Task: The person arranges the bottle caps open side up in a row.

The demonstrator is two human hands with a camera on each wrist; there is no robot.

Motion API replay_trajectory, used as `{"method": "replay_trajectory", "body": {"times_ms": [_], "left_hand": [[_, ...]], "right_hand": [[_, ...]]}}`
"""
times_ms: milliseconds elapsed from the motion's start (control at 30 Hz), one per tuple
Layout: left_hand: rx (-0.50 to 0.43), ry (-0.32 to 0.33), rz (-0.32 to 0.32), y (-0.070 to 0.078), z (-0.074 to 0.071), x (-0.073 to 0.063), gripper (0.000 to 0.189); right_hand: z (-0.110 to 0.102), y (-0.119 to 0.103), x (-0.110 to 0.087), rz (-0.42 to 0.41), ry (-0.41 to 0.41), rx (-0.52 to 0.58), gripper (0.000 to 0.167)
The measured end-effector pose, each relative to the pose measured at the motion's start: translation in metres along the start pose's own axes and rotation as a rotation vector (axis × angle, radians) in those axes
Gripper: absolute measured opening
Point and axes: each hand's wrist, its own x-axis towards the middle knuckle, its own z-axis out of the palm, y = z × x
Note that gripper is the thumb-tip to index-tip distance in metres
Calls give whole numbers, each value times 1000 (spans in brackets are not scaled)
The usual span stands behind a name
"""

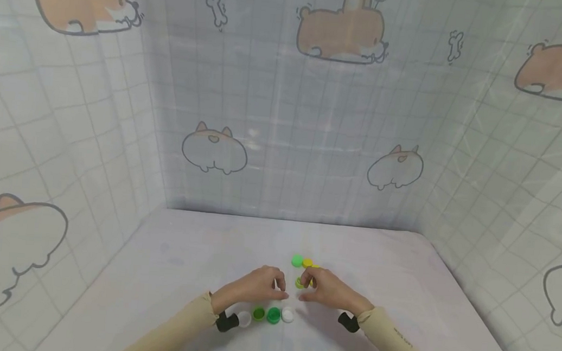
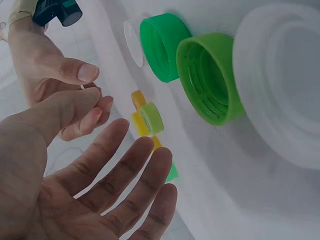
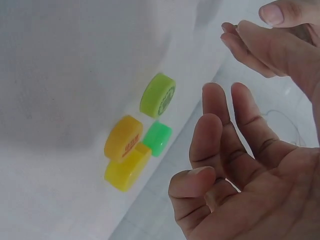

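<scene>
My left hand (image 1: 263,284) hovers over the table behind a row of bottle caps, its fingers spread and relaxed with nothing in them. My right hand (image 1: 327,288) faces it, fingers loosely bent and also holding nothing. In the left wrist view the row holds a large white lid (image 2: 285,85), an olive-green cap (image 2: 212,80), a green cap (image 2: 165,47) and a pale white cap (image 2: 133,44), open sides showing on the green ones. Beside my right hand stand a lime cap (image 3: 158,96), an orange-yellow cap (image 3: 123,137), a yellow cap (image 3: 127,169) and a bright green cap (image 3: 157,138).
A pale cloth covers the table (image 1: 208,241). Hanging sheets with a grid and cartoon dogs enclose it at the back (image 1: 286,100) and both sides. Dark devices (image 1: 349,321) are strapped at both wrists, below the beige sleeves (image 1: 392,335).
</scene>
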Motion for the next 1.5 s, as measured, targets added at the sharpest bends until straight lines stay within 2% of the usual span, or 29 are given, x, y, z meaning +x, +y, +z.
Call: {"method": "replay_trajectory", "body": {"times_ms": [400, 700, 900, 1033, 1167, 1367, 1500], "left_hand": [[-17, 23, -2, -4, -6, 8, 13], [-32, 30, -39, -10, -11, 24, 11], [-38, 42, -38, -10, -13, 35, 10], [-39, 43, -50, -9, -12, 42, 10], [-44, 32, -61, -6, -10, 46, 19], [-49, 20, -54, -9, -2, 51, 30], [-56, 2, -87, -12, 4, 57, 35]], "right_hand": [[-6, -2, 1, 15, 28, -7, 30], [-12, 6, 3, -12, 71, -22, 25], [-20, 8, 7, 20, 108, -62, 28], [-23, 7, 9, 50, 127, -55, 31], [-24, 5, 9, 66, 128, -59, 34], [-19, 5, 10, 72, 103, -97, 36], [-13, 9, 13, 106, 84, -105, 39]]}}
